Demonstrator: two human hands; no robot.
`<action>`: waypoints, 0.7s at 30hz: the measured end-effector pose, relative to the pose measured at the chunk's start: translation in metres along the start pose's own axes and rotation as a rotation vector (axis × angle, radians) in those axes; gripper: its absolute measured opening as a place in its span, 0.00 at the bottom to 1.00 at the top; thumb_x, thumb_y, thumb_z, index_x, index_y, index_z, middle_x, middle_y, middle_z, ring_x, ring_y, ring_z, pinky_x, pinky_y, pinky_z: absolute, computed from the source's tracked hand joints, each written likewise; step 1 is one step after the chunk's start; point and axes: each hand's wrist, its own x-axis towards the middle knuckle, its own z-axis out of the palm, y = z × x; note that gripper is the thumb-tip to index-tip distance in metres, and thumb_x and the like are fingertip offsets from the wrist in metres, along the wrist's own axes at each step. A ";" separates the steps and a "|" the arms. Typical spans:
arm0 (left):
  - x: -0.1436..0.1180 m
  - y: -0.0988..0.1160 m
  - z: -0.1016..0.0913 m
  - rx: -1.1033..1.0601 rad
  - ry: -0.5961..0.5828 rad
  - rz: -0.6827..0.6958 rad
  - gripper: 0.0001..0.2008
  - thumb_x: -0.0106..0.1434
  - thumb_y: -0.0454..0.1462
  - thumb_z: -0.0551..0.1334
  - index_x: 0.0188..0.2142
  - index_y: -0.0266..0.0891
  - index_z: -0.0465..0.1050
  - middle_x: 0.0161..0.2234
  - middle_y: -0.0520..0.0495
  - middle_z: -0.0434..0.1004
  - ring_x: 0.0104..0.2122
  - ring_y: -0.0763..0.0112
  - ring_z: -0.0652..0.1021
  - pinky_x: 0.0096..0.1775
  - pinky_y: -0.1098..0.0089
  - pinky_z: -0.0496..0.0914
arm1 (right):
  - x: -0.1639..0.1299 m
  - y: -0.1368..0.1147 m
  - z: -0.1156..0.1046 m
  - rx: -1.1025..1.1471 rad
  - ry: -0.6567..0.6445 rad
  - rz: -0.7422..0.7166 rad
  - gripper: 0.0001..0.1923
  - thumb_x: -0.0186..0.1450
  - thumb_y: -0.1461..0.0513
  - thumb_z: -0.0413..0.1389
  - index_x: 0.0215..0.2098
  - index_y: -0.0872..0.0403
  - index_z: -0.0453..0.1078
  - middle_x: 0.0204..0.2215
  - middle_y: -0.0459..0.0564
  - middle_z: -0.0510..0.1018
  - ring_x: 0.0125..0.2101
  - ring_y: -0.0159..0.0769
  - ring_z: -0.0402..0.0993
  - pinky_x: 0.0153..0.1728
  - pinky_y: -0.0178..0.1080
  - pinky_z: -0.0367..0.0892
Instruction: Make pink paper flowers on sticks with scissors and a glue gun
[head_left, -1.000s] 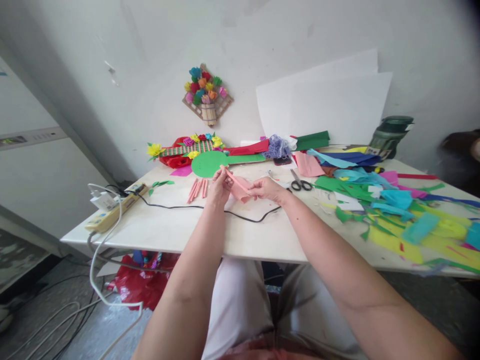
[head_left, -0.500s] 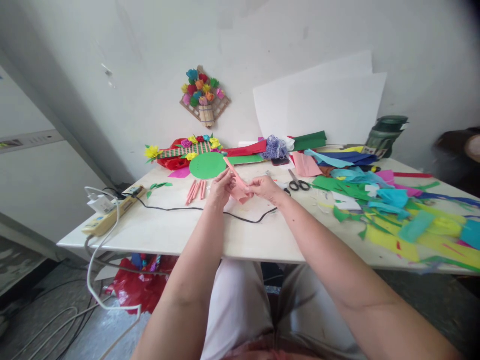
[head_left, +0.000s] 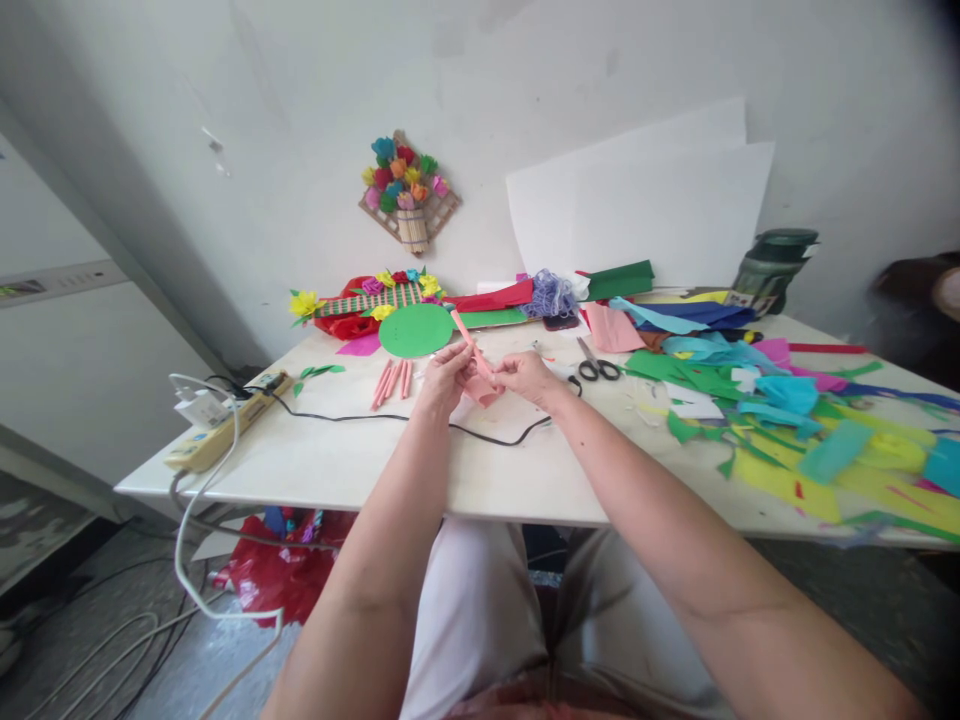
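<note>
Between my hands is a thin pink paper roll (head_left: pixel 471 338), slanting up and to the left above the table. My left hand (head_left: pixel 444 378) is closed on its middle, and my right hand (head_left: pixel 523 377) pinches its lower end. Below the roll, partly hidden by my fingers, lies a loose piece of pink paper (head_left: pixel 484 393). To the left of my left hand, several finished-looking pink paper rolls (head_left: pixel 391 382) lie side by side. A green paper oval (head_left: pixel 416 330) is just behind them. Black-handled scissors (head_left: pixel 598 368) lie to the right of my right hand.
A black cable (head_left: pixel 360 416) crosses the table under my wrists from a power strip (head_left: pixel 225 428) at the left. Coloured paper scraps (head_left: pixel 795 400) cover the right side. Purple yarn (head_left: pixel 553 295) and a flower-decorated craft (head_left: pixel 375 300) sit at the back. A dark green bottle (head_left: pixel 772 272) stands back right.
The pink roll looks slimmer and stands a little steeper. Both hands have stayed in nearly the same place, with small finger movements.
</note>
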 end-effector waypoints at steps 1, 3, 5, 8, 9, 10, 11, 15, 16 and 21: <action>0.000 0.000 0.000 -0.002 -0.002 -0.002 0.09 0.47 0.31 0.68 0.31 0.33 0.75 0.22 0.51 0.72 0.19 0.83 0.70 0.24 0.80 0.66 | 0.000 0.000 0.000 -0.003 -0.004 -0.001 0.09 0.52 0.60 0.56 0.19 0.58 0.71 0.16 0.46 0.73 0.21 0.31 0.66 0.26 0.33 0.60; 0.000 0.002 0.001 -0.001 -0.006 0.004 0.09 0.47 0.31 0.68 0.30 0.33 0.75 0.21 0.51 0.72 0.19 0.83 0.70 0.24 0.80 0.66 | -0.001 -0.002 0.000 0.010 -0.027 -0.004 0.10 0.52 0.58 0.56 0.19 0.58 0.71 0.17 0.45 0.72 0.21 0.31 0.66 0.26 0.33 0.59; -0.001 0.004 0.001 0.000 0.009 0.022 0.08 0.47 0.31 0.68 0.30 0.33 0.75 0.22 0.51 0.72 0.19 0.83 0.70 0.24 0.79 0.66 | -0.003 -0.007 -0.002 0.029 -0.053 -0.005 0.13 0.53 0.56 0.56 0.19 0.58 0.71 0.17 0.45 0.72 0.21 0.30 0.66 0.26 0.33 0.59; -0.001 0.008 0.000 -0.015 0.057 0.055 0.07 0.47 0.31 0.67 0.29 0.34 0.74 0.22 0.52 0.71 0.19 0.83 0.69 0.25 0.79 0.66 | -0.006 -0.014 -0.005 0.069 -0.055 0.010 0.17 0.55 0.52 0.55 0.17 0.57 0.69 0.16 0.46 0.71 0.21 0.30 0.64 0.26 0.34 0.58; -0.001 0.009 0.000 -0.023 0.070 0.063 0.07 0.47 0.31 0.67 0.29 0.33 0.74 0.22 0.52 0.71 0.19 0.83 0.68 0.24 0.79 0.66 | -0.007 -0.016 -0.007 0.086 -0.042 0.019 0.18 0.55 0.52 0.55 0.16 0.57 0.68 0.16 0.46 0.71 0.20 0.29 0.63 0.25 0.34 0.57; -0.001 0.011 -0.001 -0.028 0.082 0.067 0.08 0.47 0.31 0.67 0.29 0.33 0.73 0.22 0.52 0.71 0.18 0.84 0.68 0.24 0.79 0.65 | -0.007 -0.017 -0.008 0.094 -0.026 0.028 0.19 0.55 0.51 0.54 0.16 0.57 0.68 0.15 0.46 0.71 0.20 0.29 0.62 0.25 0.34 0.56; -0.001 0.012 -0.002 -0.028 0.095 0.066 0.08 0.47 0.32 0.67 0.30 0.33 0.73 0.22 0.52 0.71 0.18 0.83 0.68 0.23 0.79 0.65 | -0.007 -0.018 -0.010 0.091 -0.011 0.038 0.20 0.55 0.50 0.54 0.15 0.57 0.67 0.15 0.45 0.70 0.19 0.28 0.61 0.25 0.34 0.56; 0.004 0.018 -0.007 0.009 0.195 0.038 0.09 0.47 0.31 0.66 0.30 0.33 0.72 0.22 0.52 0.71 0.18 0.82 0.69 0.21 0.79 0.64 | -0.005 -0.013 -0.013 0.037 0.061 0.070 0.22 0.55 0.49 0.54 0.13 0.56 0.65 0.12 0.44 0.67 0.18 0.28 0.58 0.24 0.34 0.54; 0.006 0.021 -0.009 0.022 0.226 0.025 0.08 0.47 0.31 0.65 0.30 0.33 0.72 0.21 0.52 0.71 0.18 0.82 0.69 0.21 0.79 0.64 | -0.004 -0.011 -0.014 0.027 0.072 0.071 0.22 0.55 0.49 0.54 0.13 0.56 0.65 0.12 0.45 0.67 0.18 0.28 0.58 0.25 0.34 0.55; 0.018 0.037 -0.024 0.142 0.386 -0.015 0.07 0.45 0.32 0.64 0.27 0.32 0.72 0.19 0.52 0.70 0.17 0.82 0.69 0.20 0.79 0.63 | 0.000 -0.005 -0.015 -0.015 0.133 0.056 0.22 0.55 0.49 0.53 0.12 0.55 0.65 0.13 0.46 0.69 0.20 0.30 0.62 0.27 0.34 0.56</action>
